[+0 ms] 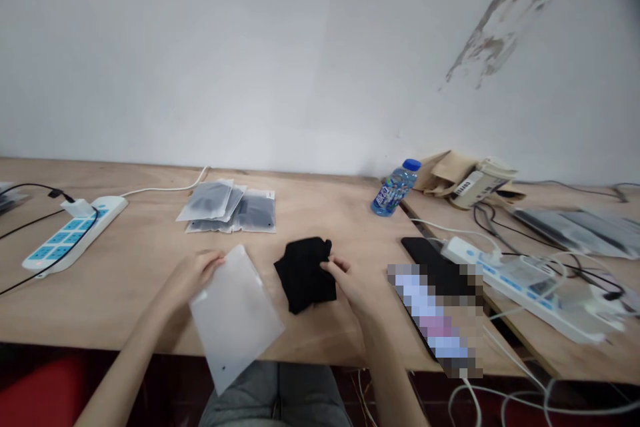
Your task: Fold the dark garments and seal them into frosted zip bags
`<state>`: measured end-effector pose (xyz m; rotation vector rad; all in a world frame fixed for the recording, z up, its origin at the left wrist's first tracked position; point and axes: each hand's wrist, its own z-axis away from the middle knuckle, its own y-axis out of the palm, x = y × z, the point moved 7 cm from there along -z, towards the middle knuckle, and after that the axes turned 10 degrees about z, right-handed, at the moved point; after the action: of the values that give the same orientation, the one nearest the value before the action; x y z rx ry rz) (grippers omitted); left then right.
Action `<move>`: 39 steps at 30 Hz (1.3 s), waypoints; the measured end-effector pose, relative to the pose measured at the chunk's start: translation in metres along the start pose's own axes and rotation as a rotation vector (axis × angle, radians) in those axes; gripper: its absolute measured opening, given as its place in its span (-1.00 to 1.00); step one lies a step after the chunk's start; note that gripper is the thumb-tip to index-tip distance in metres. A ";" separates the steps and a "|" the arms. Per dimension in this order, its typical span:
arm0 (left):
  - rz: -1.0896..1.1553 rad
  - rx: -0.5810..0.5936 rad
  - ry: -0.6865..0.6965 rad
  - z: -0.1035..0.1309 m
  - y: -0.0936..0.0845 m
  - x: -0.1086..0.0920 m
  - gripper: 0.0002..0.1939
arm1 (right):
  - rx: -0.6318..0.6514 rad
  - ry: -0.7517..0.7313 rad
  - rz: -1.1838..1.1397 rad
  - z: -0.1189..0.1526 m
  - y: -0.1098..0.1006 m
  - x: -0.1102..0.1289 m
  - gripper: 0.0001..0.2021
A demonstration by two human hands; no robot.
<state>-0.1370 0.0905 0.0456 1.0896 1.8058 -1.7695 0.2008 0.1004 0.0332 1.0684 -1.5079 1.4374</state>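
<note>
Head view: your left hand pinches the frosted bag along its upper left side, its lowest corner past the front edge of the worktop. Your right hand grips the black cloth at its right edge. That cloth sits just right of the bag, between your hands.

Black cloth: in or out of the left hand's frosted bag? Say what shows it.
Out: the black cloth is uncovered beside the frosted bag, its edge pinched by the right hand.
</note>
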 end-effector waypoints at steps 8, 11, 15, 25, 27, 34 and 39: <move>-0.398 -0.054 -0.002 -0.019 -0.036 0.049 -0.71 | -0.018 0.023 0.345 0.033 -0.018 -0.022 -0.70; -0.511 -0.196 -0.044 -0.018 -0.042 0.047 -0.53 | -0.088 0.031 0.531 0.041 -0.025 -0.016 -0.76; -0.503 -0.232 -0.009 -0.007 -0.009 0.011 -0.58 | -0.358 0.083 0.644 0.060 -0.033 -0.008 -0.71; 0.032 -0.220 0.030 0.016 0.156 -0.106 -0.58 | -0.298 -0.035 0.560 0.088 -0.001 -0.016 -0.55; 0.046 -0.213 0.045 0.018 0.167 -0.109 -0.57 | -0.224 -0.068 0.475 0.089 0.000 -0.024 -0.55; 0.015 -0.147 0.186 0.025 0.169 -0.117 -0.39 | -0.334 -0.036 0.189 0.082 -0.014 -0.033 -0.70; 0.043 -0.244 0.179 0.009 0.153 -0.126 -0.77 | -0.473 -0.009 -0.084 0.079 -0.009 -0.030 -0.54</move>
<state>0.0529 0.0347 0.0363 1.2064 2.0234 -1.4207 0.2206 0.0236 0.0036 0.8331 -1.6772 0.9500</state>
